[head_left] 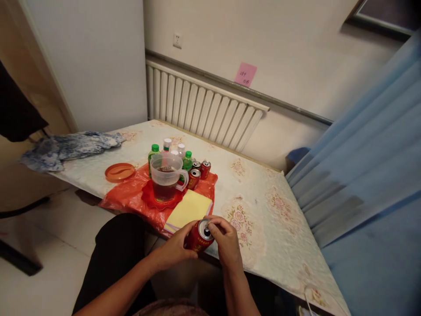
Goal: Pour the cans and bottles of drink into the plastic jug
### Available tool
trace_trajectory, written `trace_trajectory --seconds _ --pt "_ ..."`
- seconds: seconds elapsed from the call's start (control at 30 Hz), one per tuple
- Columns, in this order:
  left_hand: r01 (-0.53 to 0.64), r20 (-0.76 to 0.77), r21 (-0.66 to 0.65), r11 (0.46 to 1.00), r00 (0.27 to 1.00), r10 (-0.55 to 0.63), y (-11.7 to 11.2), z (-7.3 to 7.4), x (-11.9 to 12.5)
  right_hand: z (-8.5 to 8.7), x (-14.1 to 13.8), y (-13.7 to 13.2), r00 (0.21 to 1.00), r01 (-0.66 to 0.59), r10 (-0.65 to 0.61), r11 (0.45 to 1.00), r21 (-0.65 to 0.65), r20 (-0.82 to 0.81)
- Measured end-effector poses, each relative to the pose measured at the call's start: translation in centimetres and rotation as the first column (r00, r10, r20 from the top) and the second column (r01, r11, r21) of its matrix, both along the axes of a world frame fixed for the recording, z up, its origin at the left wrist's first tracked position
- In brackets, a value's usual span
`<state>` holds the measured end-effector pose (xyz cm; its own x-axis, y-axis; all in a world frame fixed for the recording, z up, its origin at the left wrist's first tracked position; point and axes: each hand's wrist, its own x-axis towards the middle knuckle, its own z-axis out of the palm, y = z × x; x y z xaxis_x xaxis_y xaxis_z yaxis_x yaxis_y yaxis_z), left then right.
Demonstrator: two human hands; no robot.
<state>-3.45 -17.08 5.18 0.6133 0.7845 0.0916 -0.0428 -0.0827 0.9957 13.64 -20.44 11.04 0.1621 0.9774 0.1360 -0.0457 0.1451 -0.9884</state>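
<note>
Two hands meet just off the near edge of the bench (263, 210). The left hand (176, 250) is wrapped around the side of a red can (199, 237) and holds it tilted. The right hand (225, 239) is curled over the top, its fingertips pinched at the ring pull. A dark spot on the lid hints at an open mouth, but it is too small to be sure.

The can is probably light and thin-walled. It would be stiff while full, easy to dent under a hard squeeze, and maybe slick if cold. The best hold looks like the one the left hand has, around the middle of the wall, with the top kept level so nothing spills.

Far to the right of the hands hangs a blue curtain (362, 175), and a radiator (204, 109) lines the wall beyond. Ahead and to the left lies a red plastic bag (125, 197). On it stands a clear jug (165, 177) of dark drink, with bottles (154, 151) and three more cans (197, 172) behind it. A yellow pad (189, 210) lies closest, just ahead of the left hand and in the way of setting the can straight down. An orange lid (119, 172) sits further left.
</note>
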Motion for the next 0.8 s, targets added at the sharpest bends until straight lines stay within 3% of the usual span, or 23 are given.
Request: trace_trajectory --seconds 0.23,0.5,0.8 --pt "0.028 0.063 -0.056 0.998 0.998 -0.024 -0.1 0.5 -0.3 -0.2 -0.1 0.1 1.0 -0.009 0.01 1.0 -0.014 0.012" --pt "0.026 0.024 -0.067 0.997 0.999 -0.024 -0.3 0.6 -1.4 -0.3 -0.8 0.5 0.999 -0.043 0.044 0.998 -0.035 0.028" --pt "-0.046 0.063 -0.13 0.99 0.996 0.055 0.3 0.9 -3.6 -0.2 -1.6 1.4 0.998 -0.022 0.026 0.997 -0.068 0.056"
